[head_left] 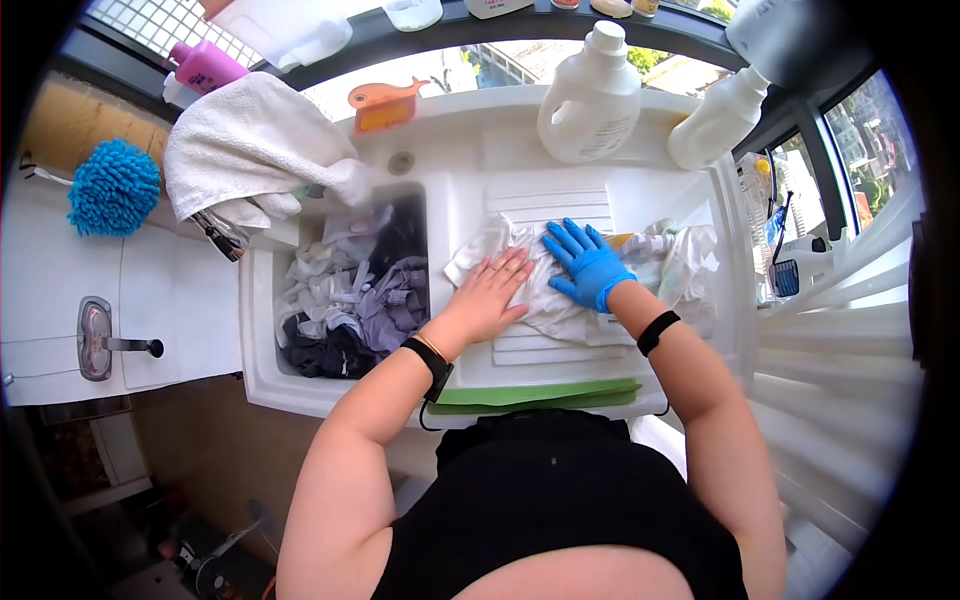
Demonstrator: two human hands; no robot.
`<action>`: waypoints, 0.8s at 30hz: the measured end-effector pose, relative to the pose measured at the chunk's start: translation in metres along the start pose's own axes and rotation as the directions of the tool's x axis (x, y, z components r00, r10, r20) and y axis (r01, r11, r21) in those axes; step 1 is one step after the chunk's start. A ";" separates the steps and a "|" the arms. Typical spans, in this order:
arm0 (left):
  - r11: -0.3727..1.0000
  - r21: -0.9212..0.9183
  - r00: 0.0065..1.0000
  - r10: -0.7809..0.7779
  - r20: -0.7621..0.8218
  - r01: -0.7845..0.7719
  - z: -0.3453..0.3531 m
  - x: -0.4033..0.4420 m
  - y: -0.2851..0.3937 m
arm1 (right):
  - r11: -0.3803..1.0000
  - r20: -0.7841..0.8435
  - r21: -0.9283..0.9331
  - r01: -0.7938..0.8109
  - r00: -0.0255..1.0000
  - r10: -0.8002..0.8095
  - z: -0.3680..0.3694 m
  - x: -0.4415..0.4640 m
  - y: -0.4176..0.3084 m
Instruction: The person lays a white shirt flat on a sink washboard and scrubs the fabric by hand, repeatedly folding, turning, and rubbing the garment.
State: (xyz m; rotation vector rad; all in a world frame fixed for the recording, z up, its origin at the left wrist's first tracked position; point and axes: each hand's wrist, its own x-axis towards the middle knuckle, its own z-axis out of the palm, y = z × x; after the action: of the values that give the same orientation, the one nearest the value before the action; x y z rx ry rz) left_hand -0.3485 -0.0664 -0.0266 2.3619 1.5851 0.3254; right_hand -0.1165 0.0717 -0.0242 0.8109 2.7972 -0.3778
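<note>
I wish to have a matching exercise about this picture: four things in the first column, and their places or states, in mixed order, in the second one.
Column 1
1. left hand
2. right hand
3. white cloth
4. purple garment

Column 2
A. lying on the ridged board, under the palms
B. heaped with other laundry in the basin
C. without a glove, fingers extended
D. covered by a blue glove

Right pairs: 1-C, 2-D, 3-A, 4-B
</note>
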 end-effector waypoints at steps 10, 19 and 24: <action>0.995 -0.037 0.994 -0.095 -0.050 0.093 -0.027 -0.050 -0.015 | 0.944 -0.091 0.034 0.329 0.942 -0.324 -0.021 -0.047 -0.021; 0.899 -0.382 0.951 -0.281 -0.127 0.215 -0.051 -0.023 -0.014 | 0.896 -0.176 0.444 0.022 0.982 0.063 -0.007 -0.048 -0.012; 0.554 -0.783 0.945 -0.299 0.129 0.282 -0.090 -0.006 -0.006 | 0.435 -0.030 0.899 -0.046 0.986 0.165 -0.047 -0.032 0.045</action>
State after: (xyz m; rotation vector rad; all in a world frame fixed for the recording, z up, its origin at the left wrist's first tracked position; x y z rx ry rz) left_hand -0.3856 -0.0602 0.0555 1.3732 1.3789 0.7917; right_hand -0.0713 0.1070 0.0201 1.1863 2.4322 -1.9746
